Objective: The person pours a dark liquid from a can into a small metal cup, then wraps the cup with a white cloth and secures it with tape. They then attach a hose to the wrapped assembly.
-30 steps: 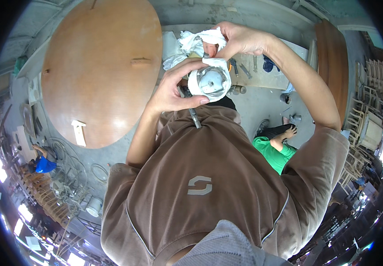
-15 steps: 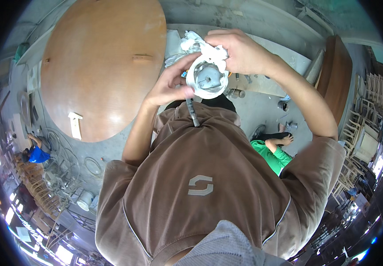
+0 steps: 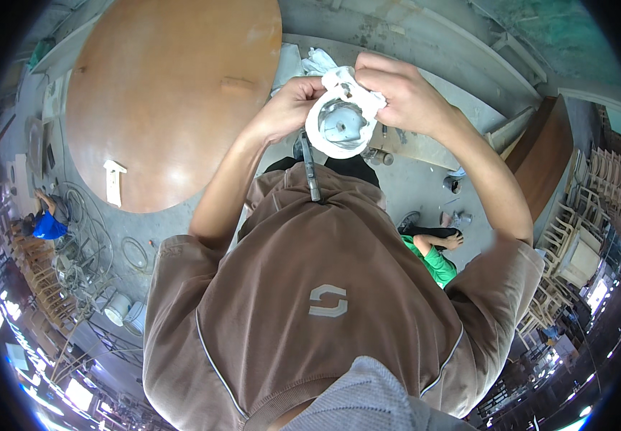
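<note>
A round cup [image 3: 343,129] with a grey inside hangs in front of my chest, its mouth facing up. White cloth [image 3: 339,77] is bunched around its rim and gathered at the far side. My right hand [image 3: 402,92] is closed on the cloth at the cup's far right. At the far left of the rim, my left hand [image 3: 290,108] has its fingers curled against the cloth, with the fingertips partly hidden. A thin metal-and-dark fitting [image 3: 311,172] reaches from below the cup toward my shirt; what lies under the cup is hidden.
A large oval wooden tabletop [image 3: 174,100] fills the left, with a small pale wooden piece [image 3: 114,183] on it. Brown panels [image 3: 542,158] lean at the right. A person in green [image 3: 436,262] is low at right, another in blue [image 3: 50,225] far left. Hoses [image 3: 98,237] coil on the floor.
My left hand has moved from the cup's near-left side up to the cloth at its far left. The cup and my right hand have shifted slightly right. The whole view has shifted a little.
</note>
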### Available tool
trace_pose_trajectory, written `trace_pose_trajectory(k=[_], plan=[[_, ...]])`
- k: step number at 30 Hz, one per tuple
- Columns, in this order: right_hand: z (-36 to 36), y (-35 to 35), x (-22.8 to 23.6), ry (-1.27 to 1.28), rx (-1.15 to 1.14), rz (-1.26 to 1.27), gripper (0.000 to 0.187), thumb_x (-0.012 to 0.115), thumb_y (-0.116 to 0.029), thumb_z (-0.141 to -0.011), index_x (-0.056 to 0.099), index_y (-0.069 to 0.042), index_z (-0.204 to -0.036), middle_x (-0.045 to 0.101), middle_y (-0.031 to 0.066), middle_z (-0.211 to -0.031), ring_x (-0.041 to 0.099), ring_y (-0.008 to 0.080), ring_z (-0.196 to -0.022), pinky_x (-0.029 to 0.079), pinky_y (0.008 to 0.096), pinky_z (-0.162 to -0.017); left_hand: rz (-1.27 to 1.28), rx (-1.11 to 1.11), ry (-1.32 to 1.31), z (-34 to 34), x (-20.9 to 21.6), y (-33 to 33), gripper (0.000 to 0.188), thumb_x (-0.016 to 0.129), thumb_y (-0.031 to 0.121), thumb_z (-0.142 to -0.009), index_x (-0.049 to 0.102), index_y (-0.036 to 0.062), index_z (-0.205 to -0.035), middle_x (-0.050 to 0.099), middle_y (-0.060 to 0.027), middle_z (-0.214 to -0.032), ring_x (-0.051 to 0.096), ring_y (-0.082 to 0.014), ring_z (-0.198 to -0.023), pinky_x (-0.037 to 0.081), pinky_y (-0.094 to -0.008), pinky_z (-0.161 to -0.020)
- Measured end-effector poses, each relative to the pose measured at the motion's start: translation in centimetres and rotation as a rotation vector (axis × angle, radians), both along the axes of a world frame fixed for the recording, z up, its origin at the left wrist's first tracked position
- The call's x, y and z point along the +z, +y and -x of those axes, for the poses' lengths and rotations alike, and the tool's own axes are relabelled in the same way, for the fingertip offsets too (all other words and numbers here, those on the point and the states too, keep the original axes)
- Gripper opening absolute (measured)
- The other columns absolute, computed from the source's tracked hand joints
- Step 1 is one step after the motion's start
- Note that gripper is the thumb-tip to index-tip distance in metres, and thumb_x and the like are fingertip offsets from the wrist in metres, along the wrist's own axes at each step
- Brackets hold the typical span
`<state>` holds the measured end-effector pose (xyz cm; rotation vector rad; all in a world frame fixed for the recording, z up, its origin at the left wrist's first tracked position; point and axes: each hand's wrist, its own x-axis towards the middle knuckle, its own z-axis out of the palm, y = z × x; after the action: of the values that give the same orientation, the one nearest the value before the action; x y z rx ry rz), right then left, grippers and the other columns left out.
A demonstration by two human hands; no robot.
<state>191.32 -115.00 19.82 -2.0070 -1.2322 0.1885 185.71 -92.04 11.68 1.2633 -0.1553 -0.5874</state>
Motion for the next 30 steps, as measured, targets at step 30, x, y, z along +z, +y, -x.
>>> trace_pose_trajectory(k=[30], plan=[[7.9, 2.0, -1.1, 0.747, -0.647, -0.426, 0.018, 0.080, -0.014, -0.095, 0.075, 0.002, -0.102, 0.073, -0.0012, -0.086, 0.061, 0.0022, -0.079, 0.050, 0.0231, -0.067, 0.065, 0.423, -0.202, 5.3, -3.7, -1.0, 0.023, 0.069, 0.002, -0.099, 0.047, 0.0060, -0.103, 0.064, -0.0021, -0.091, 0.060, -0.0049, -0.080, 0.051, -0.0225, -0.071]])
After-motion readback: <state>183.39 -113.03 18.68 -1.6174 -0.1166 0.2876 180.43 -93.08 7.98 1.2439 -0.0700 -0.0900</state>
